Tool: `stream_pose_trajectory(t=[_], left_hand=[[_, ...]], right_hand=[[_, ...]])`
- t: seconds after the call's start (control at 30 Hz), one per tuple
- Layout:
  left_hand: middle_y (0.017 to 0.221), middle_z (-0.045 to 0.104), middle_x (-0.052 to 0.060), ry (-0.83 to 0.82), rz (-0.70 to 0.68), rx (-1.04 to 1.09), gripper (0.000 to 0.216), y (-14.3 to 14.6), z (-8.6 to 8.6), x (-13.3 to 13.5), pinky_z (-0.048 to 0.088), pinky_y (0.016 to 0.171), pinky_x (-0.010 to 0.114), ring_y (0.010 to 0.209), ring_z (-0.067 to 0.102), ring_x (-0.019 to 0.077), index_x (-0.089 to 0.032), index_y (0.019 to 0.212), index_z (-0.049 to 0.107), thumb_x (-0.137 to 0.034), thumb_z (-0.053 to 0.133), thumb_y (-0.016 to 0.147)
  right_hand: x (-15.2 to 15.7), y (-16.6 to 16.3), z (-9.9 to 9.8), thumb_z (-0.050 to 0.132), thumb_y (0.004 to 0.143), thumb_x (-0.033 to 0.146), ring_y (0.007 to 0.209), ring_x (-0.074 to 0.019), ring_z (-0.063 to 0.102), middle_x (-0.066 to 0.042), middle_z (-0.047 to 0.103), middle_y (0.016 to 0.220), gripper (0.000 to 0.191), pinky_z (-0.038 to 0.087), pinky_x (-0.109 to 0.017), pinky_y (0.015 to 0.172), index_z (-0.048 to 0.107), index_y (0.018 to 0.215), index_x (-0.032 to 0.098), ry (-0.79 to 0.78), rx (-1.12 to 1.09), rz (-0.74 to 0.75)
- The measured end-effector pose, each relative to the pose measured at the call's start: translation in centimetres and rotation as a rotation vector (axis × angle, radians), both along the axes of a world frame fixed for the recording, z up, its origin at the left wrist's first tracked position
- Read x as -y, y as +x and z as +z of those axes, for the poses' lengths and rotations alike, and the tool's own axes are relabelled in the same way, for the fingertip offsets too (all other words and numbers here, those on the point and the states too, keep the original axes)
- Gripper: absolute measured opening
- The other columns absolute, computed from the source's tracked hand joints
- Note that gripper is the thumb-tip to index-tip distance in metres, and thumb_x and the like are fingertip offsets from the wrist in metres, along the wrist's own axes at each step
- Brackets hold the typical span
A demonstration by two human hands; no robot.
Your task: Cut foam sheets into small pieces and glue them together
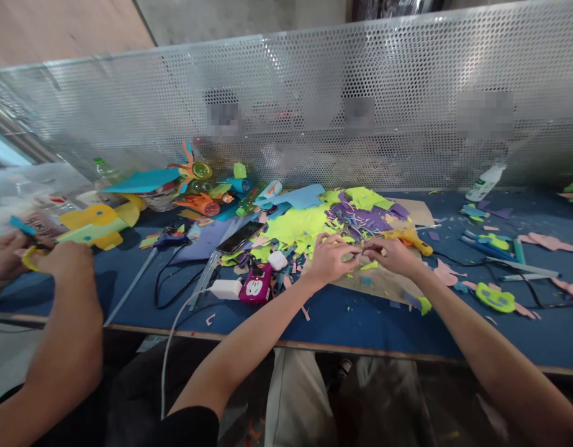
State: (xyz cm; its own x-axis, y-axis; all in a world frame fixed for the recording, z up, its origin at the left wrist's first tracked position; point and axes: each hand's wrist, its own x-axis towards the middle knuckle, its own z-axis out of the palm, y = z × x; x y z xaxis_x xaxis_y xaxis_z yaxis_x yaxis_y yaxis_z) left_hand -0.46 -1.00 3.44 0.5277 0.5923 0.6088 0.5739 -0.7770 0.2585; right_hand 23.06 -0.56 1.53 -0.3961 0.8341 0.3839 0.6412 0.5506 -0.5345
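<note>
My left hand (330,256) and my right hand (394,254) meet fingertip to fingertip over a brown sheet (383,279) on the blue table (351,316). Both hands are closed in a pinch on a small piece I cannot make out. Just beyond them lies a heap of yellow-green foam scraps (300,226) and purple scraps (360,217). A yellow tool (410,237) lies right behind my right hand.
A co-worker's hands (58,261) at the left hold yellow-handled scissors (29,257). A phone (239,237), a magenta socket block (257,284), a white charger (225,288), cables, foam crafts, a white bottle (486,181) and a perforated metal screen (360,93) surround the work spot.
</note>
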Motion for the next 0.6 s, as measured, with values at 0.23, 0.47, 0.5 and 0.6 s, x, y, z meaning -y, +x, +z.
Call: stream_pose_trajectory(t=[0.23, 0.47, 0.5, 0.6], left_hand=[[0.085, 0.077, 0.0, -0.008, 0.012, 0.061, 0.022, 0.4, -0.1, -0.5, 0.038, 0.098, 0.041, 0.091, 0.064, 0.0197, -0.028, 0.097, 0.078, -0.041, 0.061, 0.092], [0.086, 0.077, 0.0, 0.03, 0.009, 0.098, 0.018, 0.3, -0.6, -1.7, 0.042, 0.088, 0.038, 0.084, 0.064, 0.0178, -0.027, 0.094, 0.077, -0.038, 0.063, 0.09], [0.086, 0.077, 0.0, 0.033, 0.003, 0.098, 0.018, 0.2, -0.7, -1.8, 0.042, 0.088, 0.038, 0.084, 0.064, 0.0179, -0.027, 0.095, 0.077, -0.037, 0.062, 0.09], [0.087, 0.076, 0.0, 0.02, -0.032, 0.098, 0.019, -0.1, -0.7, -1.7, 0.043, 0.087, 0.037, 0.085, 0.064, 0.0177, -0.027, 0.095, 0.075, -0.038, 0.061, 0.091]], right_hand=[[0.0, 0.0, 0.0, 0.058, 0.093, 0.044, 0.06, -0.0161, 0.064, -0.002, 0.075, 0.079, 0.023, 0.046, -0.027, 0.057, 0.071, 0.093, 0.025, 0.076, -0.019, -0.04], [1.3, -1.8, 1.3, 0.059, 0.094, 0.042, 0.063, -0.0173, 0.065, -0.006, 0.076, 0.096, 0.02, 0.049, -0.029, 0.058, 0.072, 0.098, 0.027, 0.253, -0.072, -0.104], [1.5, -2.0, 1.4, 0.058, 0.094, 0.04, 0.064, -0.0178, 0.066, -0.005, 0.076, 0.094, 0.019, 0.049, -0.029, 0.058, 0.072, 0.095, 0.028, 0.256, -0.08, -0.113], [1.4, -2.1, 1.2, 0.06, 0.094, 0.041, 0.061, -0.018, 0.064, -0.003, 0.076, 0.089, 0.018, 0.05, -0.031, 0.059, 0.072, 0.088, 0.029, 0.252, -0.124, -0.135]])
